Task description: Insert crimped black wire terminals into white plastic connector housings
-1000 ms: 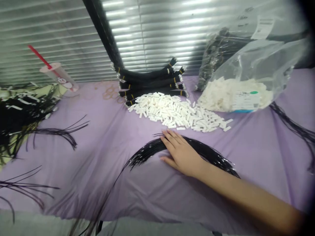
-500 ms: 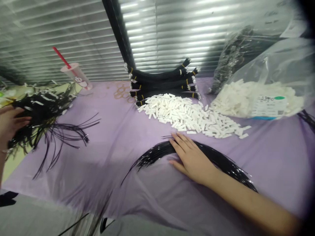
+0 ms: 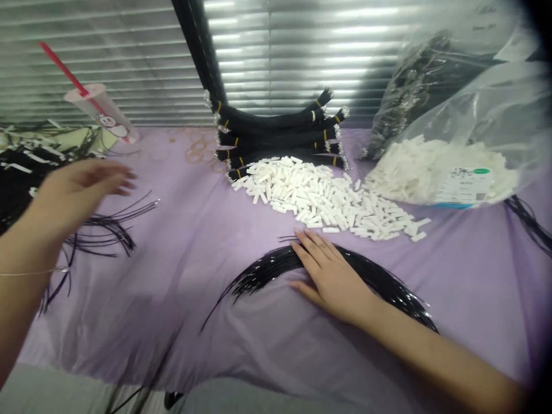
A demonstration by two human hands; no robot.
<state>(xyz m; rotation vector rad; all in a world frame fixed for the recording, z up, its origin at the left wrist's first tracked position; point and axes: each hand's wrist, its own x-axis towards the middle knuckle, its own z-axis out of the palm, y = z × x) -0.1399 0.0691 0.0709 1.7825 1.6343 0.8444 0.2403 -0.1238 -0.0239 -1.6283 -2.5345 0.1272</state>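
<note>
Fingers (image 3: 317,247) of the right hand (image 3: 334,282) lie extended and close together, thumb set apart, pressing flat on the black strand bundle (image 3: 263,270), which is spread in an arc on the purple cloth (image 3: 176,253), just in front of the white pieces (image 3: 310,195). Left-hand fingers are loosely extended and blurred; no item is visible in their grasp. The left hand (image 3: 80,190) is positioned above the near side of the dark pile (image 3: 15,190), beside loose strands (image 3: 118,227). The step in hand appears to be steadying the bundle. The next move would likely call for steady right-palm pressure and left-hand clearance from the loose strand ends.
</note>
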